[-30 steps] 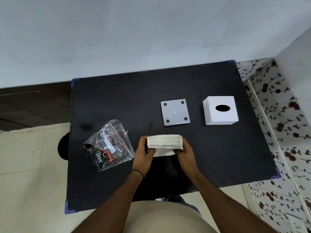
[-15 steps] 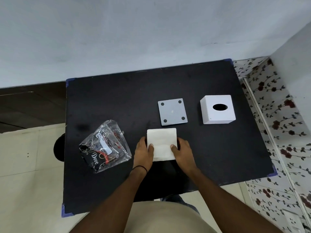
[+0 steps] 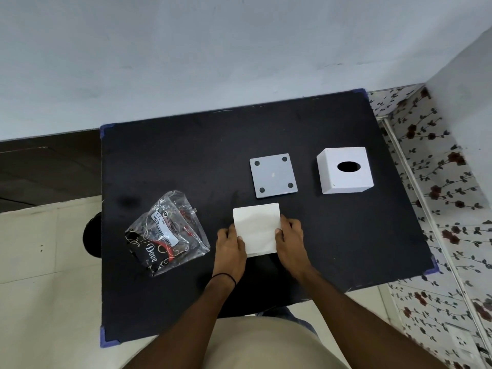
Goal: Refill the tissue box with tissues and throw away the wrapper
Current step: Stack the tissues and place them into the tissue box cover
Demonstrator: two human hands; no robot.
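Observation:
A white stack of tissues [image 3: 257,227] lies flat on the black table [image 3: 186,155] near its middle front. My left hand [image 3: 230,247] grips the stack's left edge and my right hand [image 3: 290,238] grips its right edge, thumbs on top. The white tissue box [image 3: 345,169] with an oval hole stands at the right. Its grey base plate [image 3: 273,174], with a dark pad at each corner, lies just beyond the stack. The empty clear wrapper [image 3: 166,234] with black "Dove" print lies crumpled to the left of my left hand.
The table stands against a pale wall. A floral-patterned surface [image 3: 439,209] runs along the right side. Pale floor tiles [image 3: 48,262] and a dark round object [image 3: 91,237] lie left of the table.
The tissue stack, held on edge above the table a second ago, has been laid flat on the table. Both hands stay on its sides.

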